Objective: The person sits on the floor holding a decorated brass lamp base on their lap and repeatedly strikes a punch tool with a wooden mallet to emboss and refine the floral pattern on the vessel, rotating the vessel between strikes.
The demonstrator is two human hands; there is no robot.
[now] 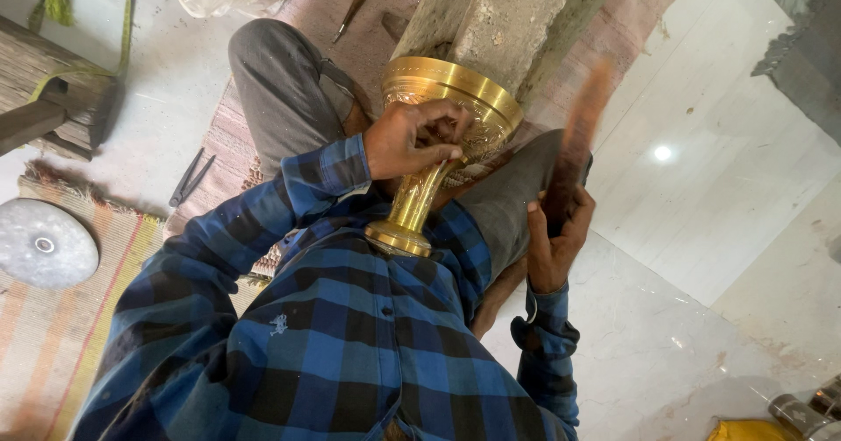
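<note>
Across my lap, propped between my bent knees, lies the brass goblet [442, 134], its wide mouth against the stone block [499, 16] ahead and its round foot toward my chest. My left hand [412, 139] is closed narrowly on the upper bowl, fingertips pinched together as if around a small tool, though I cannot make out what they hold. My right hand [556, 231] grips a wooden mallet [583, 134], raised and blurred off to the goblet's right. Engraved patterning already covers a band below the rim and the side of the bowl; the stem and foot look plain, so I judge the decoration partly done. On the striped mat's [53, 336] left edge sits a grey stone disc [39, 244]; dark pliers [188, 178] lie on the floor near my left knee.
</note>
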